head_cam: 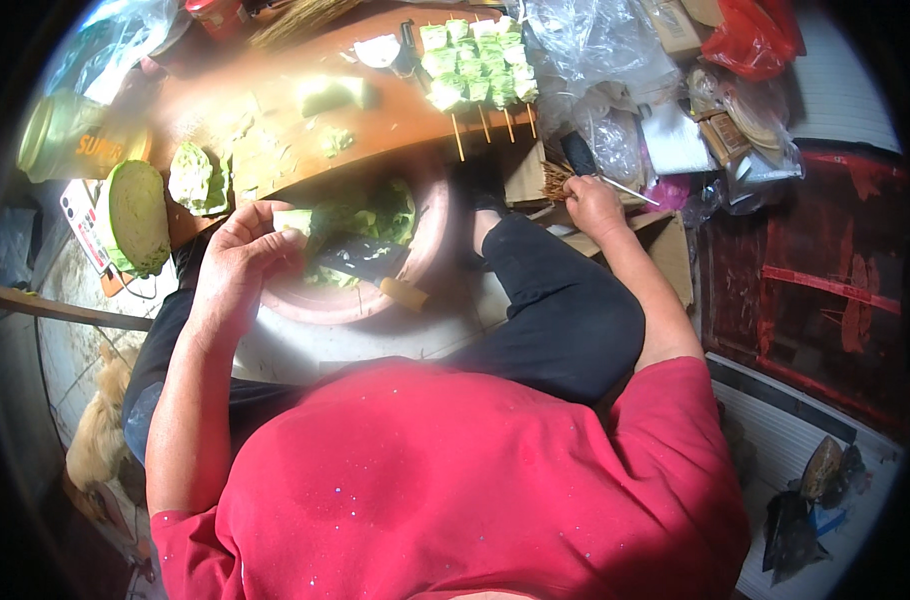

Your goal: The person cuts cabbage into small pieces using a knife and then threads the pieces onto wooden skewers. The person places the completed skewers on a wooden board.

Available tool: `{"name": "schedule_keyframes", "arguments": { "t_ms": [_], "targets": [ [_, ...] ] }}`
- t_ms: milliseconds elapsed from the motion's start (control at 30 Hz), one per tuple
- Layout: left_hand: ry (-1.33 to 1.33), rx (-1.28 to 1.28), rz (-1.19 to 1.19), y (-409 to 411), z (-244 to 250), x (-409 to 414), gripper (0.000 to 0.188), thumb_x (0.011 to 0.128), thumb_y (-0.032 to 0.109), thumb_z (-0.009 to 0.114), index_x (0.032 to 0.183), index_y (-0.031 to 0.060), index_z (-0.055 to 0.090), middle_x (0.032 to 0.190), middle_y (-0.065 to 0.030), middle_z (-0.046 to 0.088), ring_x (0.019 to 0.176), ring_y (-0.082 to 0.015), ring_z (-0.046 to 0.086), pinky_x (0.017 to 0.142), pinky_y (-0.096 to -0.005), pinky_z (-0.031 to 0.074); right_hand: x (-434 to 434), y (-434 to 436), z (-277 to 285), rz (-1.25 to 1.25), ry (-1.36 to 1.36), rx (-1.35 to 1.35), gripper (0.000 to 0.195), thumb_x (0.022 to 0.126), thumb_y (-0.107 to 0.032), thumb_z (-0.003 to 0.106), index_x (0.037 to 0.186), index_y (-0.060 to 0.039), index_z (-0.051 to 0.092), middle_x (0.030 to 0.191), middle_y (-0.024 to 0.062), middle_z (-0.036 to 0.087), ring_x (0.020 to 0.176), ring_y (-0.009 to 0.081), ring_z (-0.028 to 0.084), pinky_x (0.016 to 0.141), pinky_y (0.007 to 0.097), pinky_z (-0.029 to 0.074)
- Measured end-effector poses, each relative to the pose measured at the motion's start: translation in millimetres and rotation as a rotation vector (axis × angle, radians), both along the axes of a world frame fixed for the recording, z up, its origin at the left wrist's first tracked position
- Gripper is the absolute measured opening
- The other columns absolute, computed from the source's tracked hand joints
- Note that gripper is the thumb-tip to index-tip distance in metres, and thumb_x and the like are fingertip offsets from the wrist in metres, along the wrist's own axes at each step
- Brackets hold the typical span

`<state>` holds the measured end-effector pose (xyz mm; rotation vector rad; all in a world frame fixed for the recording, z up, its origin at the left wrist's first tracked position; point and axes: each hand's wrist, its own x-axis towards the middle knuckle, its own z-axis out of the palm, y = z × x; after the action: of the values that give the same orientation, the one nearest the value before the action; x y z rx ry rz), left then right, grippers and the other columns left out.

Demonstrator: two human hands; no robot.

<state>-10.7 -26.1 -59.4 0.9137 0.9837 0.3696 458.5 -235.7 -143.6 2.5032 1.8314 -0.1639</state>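
Note:
My left hand (241, 251) pinches a pale green cabbage piece (294, 221) between thumb and fingers, above the near-left side of a pinkish basin (432, 225). Cabbage leaves (387, 210) lie in the basin. Across it rests a knife (361, 259), its yellowish handle over the near rim. My right hand (596, 206) reaches to a bundle of thin wooden skewers (555, 180) at a cardboard box; its fingertips are at the bundle, and their grip is hard to make out. Several loaded cabbage skewers (477, 64) lie side by side on the wooden table (387, 124), bare ends towards me.
A cut cabbage half (136, 217) stands at the left beside loose leaves (198, 180) and a plastic jar (65, 139). Another cabbage chunk (327, 94) sits on the table. Plastic bags (597, 37) crowd the right. A light-furred animal (99, 435) is on the floor at left.

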Motion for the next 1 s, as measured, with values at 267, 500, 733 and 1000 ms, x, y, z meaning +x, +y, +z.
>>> {"name": "schedule_keyframes", "arguments": {
  "t_ms": [267, 500, 733, 1000],
  "targets": [
    [0.002, 0.001, -0.008, -1.3, 2.0, 2.9, 0.029, 0.091, 0.006, 0.066, 0.119, 0.0038, 0.058, 0.094, -0.0033, 0.066, 0.076, -0.0117, 0.063, 0.072, -0.0259, 0.053, 1.8, 1.5, -1.3, -0.046, -0.026, -0.050, 0.012, 0.080, -0.017, 0.070, 0.091, -0.0129, 0.072, 0.091, 0.0109, 0.070, 0.089, 0.0325, 0.066, 0.082, 0.0434, 0.053],
    [-0.034, -0.029, 0.031, -1.6, 7.1, 5.1, 0.033, 0.091, 0.005, 0.065, 0.123, 0.0034, 0.058, 0.093, -0.0039, 0.066, 0.074, -0.0123, 0.062, 0.072, -0.0258, 0.053, 1.4, -5.3, 10.4, -0.078, 0.003, -0.066, 0.013, 0.081, -0.023, 0.070, 0.089, -0.0136, 0.075, 0.090, 0.0106, 0.071, 0.086, 0.0308, 0.067, 0.078, 0.0413, 0.053],
    [-0.100, -0.052, 0.102, -0.7, 9.2, 2.2, 0.040, 0.089, -0.001, 0.062, 0.129, 0.0021, 0.056, 0.097, -0.0095, 0.067, 0.077, -0.0161, 0.065, 0.073, -0.0253, 0.055, -13.2, 10.6, 63.1, 0.055, 0.062, 0.147, 0.014, 0.082, -0.025, 0.071, 0.085, -0.0122, 0.069, 0.084, 0.0087, 0.069, 0.081, 0.0319, 0.066, 0.072, 0.0432, 0.053],
    [-0.121, 0.001, 0.131, -1.6, 14.9, -5.5, 0.037, 0.090, 0.000, 0.058, 0.127, -0.0009, 0.054, 0.093, -0.0098, 0.066, 0.079, -0.0182, 0.068, 0.073, -0.0263, 0.056, -108.8, 69.1, 177.5, -0.002, 0.531, 0.425, 0.010, 0.091, -0.014, 0.067, 0.093, -0.0053, 0.064, 0.081, 0.0075, 0.070, 0.074, 0.0155, 0.068, 0.066, 0.0301, 0.053]
  ]
}}
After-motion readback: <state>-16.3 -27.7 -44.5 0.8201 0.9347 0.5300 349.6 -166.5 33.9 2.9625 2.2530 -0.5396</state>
